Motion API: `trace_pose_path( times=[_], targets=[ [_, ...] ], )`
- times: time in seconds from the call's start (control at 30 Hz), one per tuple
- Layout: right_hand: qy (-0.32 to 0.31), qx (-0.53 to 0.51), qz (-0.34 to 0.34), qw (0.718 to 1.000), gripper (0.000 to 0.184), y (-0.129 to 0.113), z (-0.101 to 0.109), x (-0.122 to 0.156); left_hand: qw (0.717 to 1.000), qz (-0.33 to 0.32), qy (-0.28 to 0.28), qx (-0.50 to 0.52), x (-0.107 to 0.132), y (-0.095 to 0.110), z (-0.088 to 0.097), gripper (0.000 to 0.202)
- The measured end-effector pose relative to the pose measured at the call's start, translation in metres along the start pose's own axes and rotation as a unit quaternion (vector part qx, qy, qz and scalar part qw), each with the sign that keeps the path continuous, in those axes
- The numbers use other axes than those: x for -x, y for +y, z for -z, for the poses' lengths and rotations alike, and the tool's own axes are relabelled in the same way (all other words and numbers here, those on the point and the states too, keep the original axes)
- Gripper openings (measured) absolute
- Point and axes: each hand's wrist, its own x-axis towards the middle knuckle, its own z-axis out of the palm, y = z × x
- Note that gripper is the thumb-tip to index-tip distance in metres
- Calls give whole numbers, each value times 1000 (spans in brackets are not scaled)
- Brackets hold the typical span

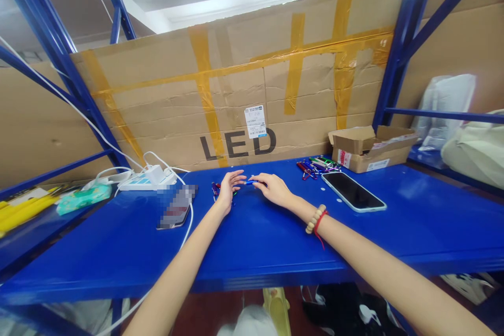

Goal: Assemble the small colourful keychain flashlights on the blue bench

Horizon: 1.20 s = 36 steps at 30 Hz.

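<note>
My right hand pinches a small, slim, shiny blue piece between thumb and fingers, just above the blue shelf top. It is too small to name its kind. My left hand is beside it, fingers stretched and slightly apart, tips close to the piece's left end; I cannot tell whether they touch. Partly hidden behind my left hand lies a little group of red and blue metallic pieces. Farther right is a pile of similar red, blue, green and dark pieces, some looking like carabiners.
An open cardboard box stands at the back right, near a phone. On the left lie another phone, a power strip and a white cable crossing the shelf. A large cardboard sheet closes the back between blue posts.
</note>
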Motion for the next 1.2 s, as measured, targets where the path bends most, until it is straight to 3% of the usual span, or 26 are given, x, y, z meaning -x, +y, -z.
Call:
trace_pose_path(
  times=[0.17,0.93,1.2],
  targets=[
    [-13,-27,0,1000,28,6,-5,-1,1000,9,10,18,-1,1,0,35],
    [-29,45,16,998,27,-2,-2,2,999,25,20,43,-2,2,-2,33],
    [-75,81,58,992,27,-12,3,3,999,19,9,33,-5,-3,1,36]
  ],
)
